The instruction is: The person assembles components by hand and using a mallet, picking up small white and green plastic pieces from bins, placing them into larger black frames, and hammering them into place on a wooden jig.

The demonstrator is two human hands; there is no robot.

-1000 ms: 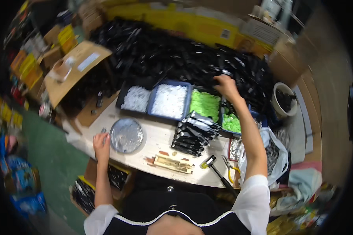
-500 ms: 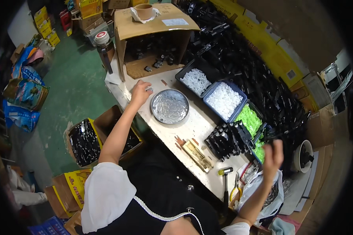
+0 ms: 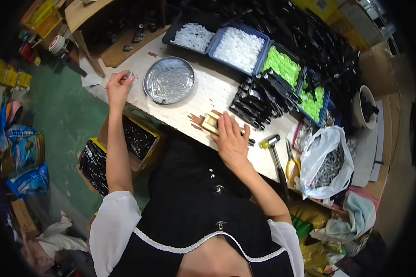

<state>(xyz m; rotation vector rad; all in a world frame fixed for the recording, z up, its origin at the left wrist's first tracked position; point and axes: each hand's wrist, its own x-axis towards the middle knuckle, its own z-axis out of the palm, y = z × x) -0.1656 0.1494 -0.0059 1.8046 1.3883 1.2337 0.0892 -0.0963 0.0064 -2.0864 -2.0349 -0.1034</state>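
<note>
My left hand (image 3: 119, 90), raised near the table's left edge, pinches a small silvery part (image 3: 131, 75) between thumb and fingertips. Beside it is a round metal tin (image 3: 169, 80) with a shiny, silvery content I cannot make out. My right hand (image 3: 232, 144) lies over a pale yellow fixture (image 3: 211, 121), its fingers spread and touching it. A dark piece (image 3: 251, 142) pokes out by the little finger; most of it is hidden under the hand. Right of the fixture lies a stack of black plastic parts (image 3: 263, 102).
Blue bins hold white pieces (image 3: 239, 50) and green pieces (image 3: 280, 67). A mallet (image 3: 275, 157), yellow-handled pliers (image 3: 292, 164) and a plastic bag of grey parts (image 3: 326, 168) lie right. An open carton (image 3: 90, 14) stands far left; black parts (image 3: 305, 37) are heaped behind the bins.
My right hand has moved left from beside the green bins onto the fixture, where a dark piece now shows. My left hand still pinches its small part. The view has shifted.
</note>
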